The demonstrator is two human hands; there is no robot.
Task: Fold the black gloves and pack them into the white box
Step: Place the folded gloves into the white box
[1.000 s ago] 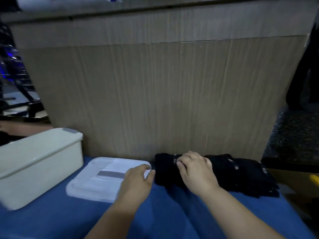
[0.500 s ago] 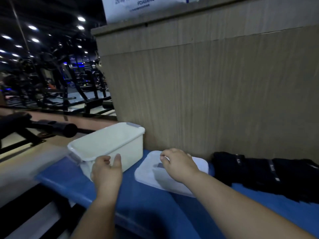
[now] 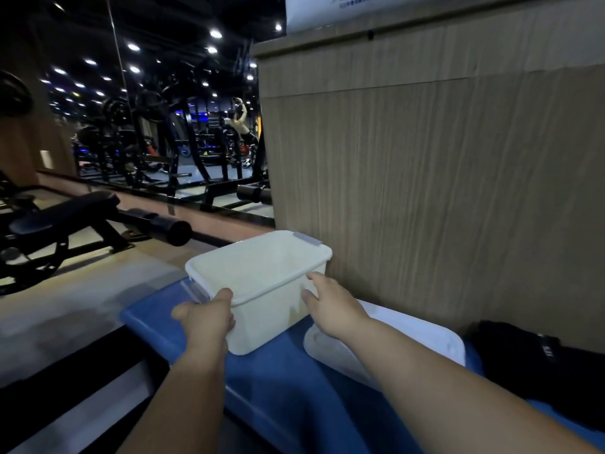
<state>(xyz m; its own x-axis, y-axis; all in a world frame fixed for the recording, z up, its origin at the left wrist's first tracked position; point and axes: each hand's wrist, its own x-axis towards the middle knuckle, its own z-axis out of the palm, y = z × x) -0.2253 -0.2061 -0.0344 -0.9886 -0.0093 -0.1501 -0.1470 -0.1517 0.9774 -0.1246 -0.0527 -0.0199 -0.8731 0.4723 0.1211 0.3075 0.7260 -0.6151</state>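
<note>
Where the white box (image 3: 271, 322) sits: on the blue bench (image 3: 284, 381), near its left end, close to the wood panel (image 3: 425, 191). Just one box, open on top, nothing inside as far as I can see. Can't tell if it's lifted off the pad or resting on it.
Hands: two, both on the box.
Left hand (image 3: 204, 317): curled round the near-left corner, thumb up on the rim, so it's gripping the box.
Right hand (image 3: 330, 304): fingers hooked on the right-hand rim, thumb against the wall below it, also holding the box.
Lid (image 3: 425, 335): one, white, lying flat on the bench just right of the box, partly under the right forearm.
Black gloves (image 3: 530, 355): one dark pile at the right, beyond the lid, against the panel. Too dark to count how many are in it.
Grey clip (image 3: 307, 239): one, on the box's far corner.
Background: gym machines (image 3: 147, 142) and one black weight bench (image 3: 62, 214) off to the left, blurry.
</note>
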